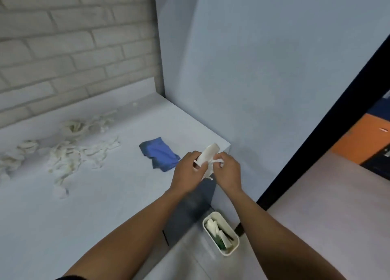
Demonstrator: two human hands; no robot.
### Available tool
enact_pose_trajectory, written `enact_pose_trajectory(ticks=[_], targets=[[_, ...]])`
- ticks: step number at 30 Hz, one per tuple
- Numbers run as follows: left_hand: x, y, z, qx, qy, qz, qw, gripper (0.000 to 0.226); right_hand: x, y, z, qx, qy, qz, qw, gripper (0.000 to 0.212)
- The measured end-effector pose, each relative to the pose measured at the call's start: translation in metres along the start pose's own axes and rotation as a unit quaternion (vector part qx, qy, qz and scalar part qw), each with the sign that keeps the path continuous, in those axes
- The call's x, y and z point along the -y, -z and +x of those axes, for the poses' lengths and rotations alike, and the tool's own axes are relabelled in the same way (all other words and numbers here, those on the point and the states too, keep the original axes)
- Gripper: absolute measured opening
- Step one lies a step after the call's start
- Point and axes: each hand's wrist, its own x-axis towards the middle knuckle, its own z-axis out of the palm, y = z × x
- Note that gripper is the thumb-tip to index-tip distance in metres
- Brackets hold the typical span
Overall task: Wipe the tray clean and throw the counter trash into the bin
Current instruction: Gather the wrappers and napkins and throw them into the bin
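Observation:
My left hand and my right hand both grip a piece of white paper trash above the counter's right corner. Straight below, on the floor, stands a white bin holding white scraps and something green. A folded blue cloth lies on the white counter just left of my hands. More crumpled white paper trash is scattered over the counter's left and back. No tray is in view.
A grey brick wall backs the counter and a pale blue panel rises at its right end. A dark door frame stands to the right, with orange floor beyond. The counter's dark side drops beside the bin.

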Motion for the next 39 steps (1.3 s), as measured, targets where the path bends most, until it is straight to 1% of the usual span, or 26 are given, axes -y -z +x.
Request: enact_pose_trajectory(ticks=[4, 6, 11, 13, 16, 19, 22, 26, 28, 30, 31, 33, 34, 35, 37, 38, 39], targets=[[-0.001, -0.064, -0.007, 0.026, -0.007, 0.041, 0.999, 0.026, -0.063, 0.027, 0.001, 0.014, -0.027, -0.019, 0.999, 0.019], [0.006, -0.090, -0.015, 0.046, 0.000, 0.057, 0.997, 0.022, -0.093, 0.030, 0.001, 0.032, -0.060, -0.026, 0.997, 0.019], [0.052, -0.147, -0.032, 0.111, 0.081, 0.091, 0.986, 0.015, -0.159, 0.011, -0.010, 0.085, -0.155, -0.038, 0.984, 0.017], [0.080, -0.171, -0.035, 0.138, 0.107, 0.099, 0.980, 0.016, -0.183, -0.007, -0.015, 0.091, -0.188, -0.044, 0.977, 0.017], [0.130, -0.208, -0.037, 0.182, 0.113, 0.136, 0.967, 0.018, -0.228, -0.042, -0.019, 0.106, -0.209, -0.076, 0.969, 0.021], [0.200, -0.252, -0.043, 0.196, 0.138, 0.162, 0.957, 0.025, -0.291, -0.089, -0.027, 0.136, -0.232, -0.105, 0.957, 0.024], [0.270, -0.292, -0.045, 0.229, 0.158, 0.166, 0.946, 0.029, -0.350, -0.134, -0.031, 0.132, -0.265, -0.101, 0.950, 0.028], [0.357, -0.350, -0.045, 0.287, 0.138, 0.213, 0.924, 0.030, -0.430, -0.200, -0.038, 0.135, -0.314, -0.110, 0.933, 0.033], [0.391, -0.379, -0.047, 0.294, 0.122, 0.223, 0.921, 0.028, -0.467, -0.229, -0.042, 0.153, -0.326, -0.123, 0.925, 0.035], [0.421, -0.406, -0.046, 0.296, 0.087, 0.235, 0.922, 0.029, -0.500, -0.252, -0.046, 0.175, -0.313, -0.161, 0.919, 0.034], [0.435, -0.419, -0.046, 0.296, 0.065, 0.244, 0.921, 0.031, -0.515, -0.263, -0.048, 0.203, -0.296, -0.190, 0.914, 0.032], [0.461, -0.444, -0.044, 0.311, 0.022, 0.272, 0.910, 0.034, -0.542, -0.280, -0.052, 0.260, -0.252, -0.237, 0.902, 0.033], [0.472, -0.456, -0.043, 0.313, 0.002, 0.288, 0.905, 0.036, -0.558, -0.289, -0.052, 0.271, -0.234, -0.254, 0.898, 0.035], [0.483, -0.468, -0.041, 0.309, -0.014, 0.316, 0.897, 0.038, -0.573, -0.298, -0.051, 0.275, -0.234, -0.259, 0.896, 0.034], [0.506, -0.495, -0.040, 0.300, -0.019, 0.371, 0.878, 0.036, -0.600, -0.316, -0.046, 0.299, -0.230, -0.272, 0.885, 0.032], [0.518, -0.510, -0.039, 0.314, -0.033, 0.405, 0.858, 0.033, -0.612, -0.325, -0.044, 0.314, -0.222, -0.275, 0.881, 0.032], [0.529, -0.524, -0.039, 0.321, -0.035, 0.419, 0.848, 0.029, -0.625, -0.333, -0.043, 0.328, -0.215, -0.281, 0.876, 0.032]])
